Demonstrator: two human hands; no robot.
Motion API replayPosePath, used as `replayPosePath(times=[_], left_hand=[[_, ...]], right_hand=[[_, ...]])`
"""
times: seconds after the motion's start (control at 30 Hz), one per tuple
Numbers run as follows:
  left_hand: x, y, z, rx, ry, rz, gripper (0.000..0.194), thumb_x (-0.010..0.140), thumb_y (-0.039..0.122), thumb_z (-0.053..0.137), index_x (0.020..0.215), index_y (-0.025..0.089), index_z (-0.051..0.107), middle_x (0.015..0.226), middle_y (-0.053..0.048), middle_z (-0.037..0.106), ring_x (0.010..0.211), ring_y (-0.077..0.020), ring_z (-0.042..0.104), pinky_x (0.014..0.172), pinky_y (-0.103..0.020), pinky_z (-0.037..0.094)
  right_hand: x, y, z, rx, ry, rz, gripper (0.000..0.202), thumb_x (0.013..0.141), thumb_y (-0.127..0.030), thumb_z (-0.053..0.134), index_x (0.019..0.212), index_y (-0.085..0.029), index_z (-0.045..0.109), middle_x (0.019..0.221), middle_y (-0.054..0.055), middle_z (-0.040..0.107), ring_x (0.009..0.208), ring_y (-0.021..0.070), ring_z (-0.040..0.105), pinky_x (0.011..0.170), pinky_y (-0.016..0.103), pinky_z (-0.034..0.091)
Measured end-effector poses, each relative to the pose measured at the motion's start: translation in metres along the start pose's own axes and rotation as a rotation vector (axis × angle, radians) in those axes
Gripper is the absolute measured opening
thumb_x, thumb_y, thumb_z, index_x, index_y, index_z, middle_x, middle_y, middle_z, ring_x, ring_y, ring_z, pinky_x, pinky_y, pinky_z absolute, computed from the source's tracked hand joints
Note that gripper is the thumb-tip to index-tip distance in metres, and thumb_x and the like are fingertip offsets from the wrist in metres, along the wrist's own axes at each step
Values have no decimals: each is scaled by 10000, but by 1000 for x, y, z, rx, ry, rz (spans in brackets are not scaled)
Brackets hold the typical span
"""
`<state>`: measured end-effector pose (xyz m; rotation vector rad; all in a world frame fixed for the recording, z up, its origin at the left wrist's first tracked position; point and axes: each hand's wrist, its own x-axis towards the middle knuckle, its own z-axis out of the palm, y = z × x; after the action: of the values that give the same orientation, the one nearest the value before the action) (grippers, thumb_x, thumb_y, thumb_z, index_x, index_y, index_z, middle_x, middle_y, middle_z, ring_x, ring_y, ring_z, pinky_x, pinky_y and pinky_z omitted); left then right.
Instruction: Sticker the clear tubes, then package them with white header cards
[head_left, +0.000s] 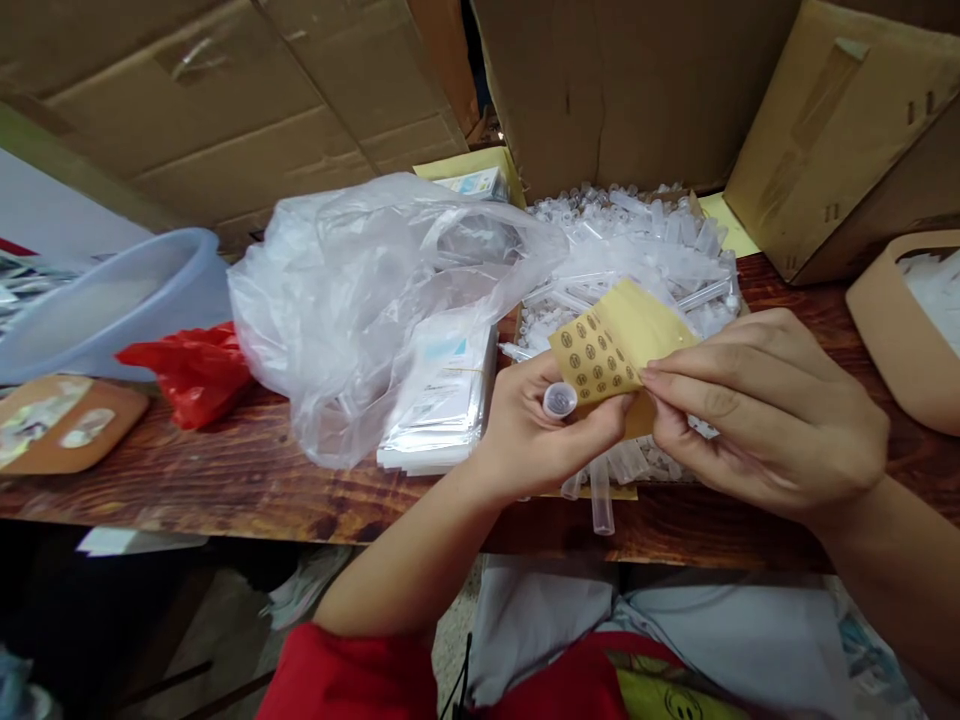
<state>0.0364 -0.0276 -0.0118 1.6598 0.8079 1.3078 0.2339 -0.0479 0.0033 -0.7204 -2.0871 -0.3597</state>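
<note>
Head camera: both of my hands meet above the front of the bench. With my left hand (532,425) I have a clear tube (559,400) lodged between curled fingers and thumb, its round end turned up towards me, while the tip of that thumb lies at the lower edge of a yellow sheet (600,345) printed with rows of small dark rounds. My right hand (780,410) pinches the sheet near its right side, thumb against fingertips. Whether the sheet itself touches the tube, I can't tell.

For handling this well, I judge a light pinch best, close to the sheet's margin, so the printed rounds don't crease or catch on my skin. The tube wants a snug hold rather than a squeeze, since something that round could roll out of my palm.

As for room, the heap of loose tubes (645,235) sits right behind and below the sheet, so dipping my wrists could scatter some. One loose tube (601,497) lies near the front edge of the bench (225,470), easily knocked off. To my left, the packet stack (439,395) and plastic bag (337,280) crowd that wrist; lifting towards me looks freer. On my right, the tan bin (885,330) stands near my knuckles.
</note>
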Motion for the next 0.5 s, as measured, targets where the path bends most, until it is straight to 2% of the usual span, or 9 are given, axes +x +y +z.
replayPosePath(times=[0.2, 0.33, 0.43, 0.5], left_hand=[[1, -2, 1, -16, -3, -52, 74, 758, 184, 790, 822, 165, 757, 810, -35, 774, 702, -151, 705, 650, -249, 609], [3, 0, -1, -65, -29, -137, 115, 738, 193, 812, 838, 167, 762, 827, -37, 780, 713, -155, 716, 650, -256, 625], [3, 1, -5, -70, -105, -225, 153, 735, 202, 824, 869, 161, 763, 851, -50, 785, 728, -166, 722, 639, -263, 624], [3, 3, -6, -94, -165, -285, 171, 740, 190, 820, 899, 160, 765, 891, -55, 792, 752, -168, 729, 657, -266, 623]], right_hand=[[-1, 4, 4, 10, 27, 8, 186, 857, -81, 719, 962, -230, 683, 901, 33, 782, 755, 217, 705, 715, 423, 517], [-2, 14, 5, 165, 70, 111, 177, 829, -67, 739, 907, -222, 704, 858, 48, 770, 769, 220, 715, 715, 418, 529], [-6, 33, 0, 283, 62, 281, 135, 830, -104, 755, 842, -234, 722, 1113, 76, 780, 1022, 267, 721, 927, 499, 543], [-11, 48, -5, 415, -26, 423, 78, 845, -184, 775, 809, -248, 749, 1301, 59, 728, 1221, 302, 668, 1047, 552, 510]])
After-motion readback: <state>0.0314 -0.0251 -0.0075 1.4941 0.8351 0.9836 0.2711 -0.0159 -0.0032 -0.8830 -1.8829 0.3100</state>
